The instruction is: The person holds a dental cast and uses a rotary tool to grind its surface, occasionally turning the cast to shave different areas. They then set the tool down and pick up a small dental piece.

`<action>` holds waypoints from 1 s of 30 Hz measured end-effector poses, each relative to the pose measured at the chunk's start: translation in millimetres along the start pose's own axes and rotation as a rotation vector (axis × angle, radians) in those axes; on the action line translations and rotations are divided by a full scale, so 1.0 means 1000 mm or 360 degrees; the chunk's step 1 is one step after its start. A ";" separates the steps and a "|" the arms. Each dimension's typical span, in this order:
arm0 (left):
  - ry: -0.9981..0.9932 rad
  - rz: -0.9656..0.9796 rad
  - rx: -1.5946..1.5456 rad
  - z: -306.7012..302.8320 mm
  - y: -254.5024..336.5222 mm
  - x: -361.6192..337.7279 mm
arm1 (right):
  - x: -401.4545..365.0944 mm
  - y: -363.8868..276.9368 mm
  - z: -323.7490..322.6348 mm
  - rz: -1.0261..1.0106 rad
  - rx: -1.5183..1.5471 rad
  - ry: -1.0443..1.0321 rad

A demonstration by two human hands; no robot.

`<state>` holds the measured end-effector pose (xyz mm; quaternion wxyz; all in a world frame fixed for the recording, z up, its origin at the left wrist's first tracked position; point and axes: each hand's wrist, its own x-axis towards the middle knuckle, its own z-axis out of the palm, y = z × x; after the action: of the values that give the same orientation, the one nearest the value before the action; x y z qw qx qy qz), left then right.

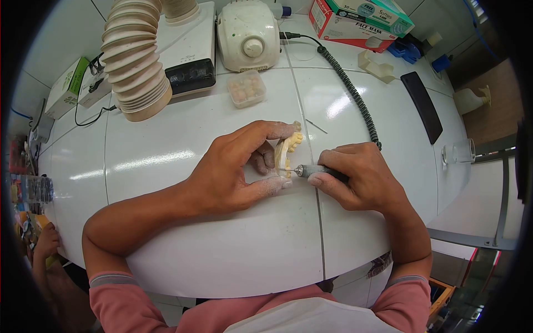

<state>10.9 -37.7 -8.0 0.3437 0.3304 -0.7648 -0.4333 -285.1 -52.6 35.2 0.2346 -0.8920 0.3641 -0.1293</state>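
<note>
My left hand (247,161) is closed around a yellowish dental model (284,151) with a row of teeth, holding it upright just above the white tiled table. Pale dust coats the fingertips. My right hand (361,175) grips a rotary handpiece (326,171) like a pen, its thin bur pointing left at the lower end of the model. The bur tip appears to touch the model, though contact is hard to make out. A coiled dark cord (355,83) runs from behind the right hand. Beyond the model lies a thin loose bur (316,126).
A ribbed suction hose (133,61) hangs at the upper left. Behind the hands stand a white control unit (249,36) and a small clear box (246,89). Face mask boxes (361,22), a black strip (421,107) and a glass (459,151) are to the right. Another person's hand (46,240) shows far left.
</note>
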 end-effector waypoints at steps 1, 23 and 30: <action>-0.0001 0.0001 0.0001 0.000 0.000 0.000 | 0.000 0.000 0.002 0.0028 0.0027 0.0041; -0.0001 0.0037 0.0026 0.000 -0.001 0.000 | -0.001 0.004 0.004 0.0032 0.0066 0.0041; 0.0002 0.0034 0.0022 -0.001 0.001 0.000 | -0.002 0.003 0.004 0.0024 0.0079 0.0044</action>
<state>11.0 -37.7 -6.9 0.3465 0.3247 -0.7712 -0.4239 -286.5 -52.1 29.9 0.2525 -0.8813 0.3707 -0.1488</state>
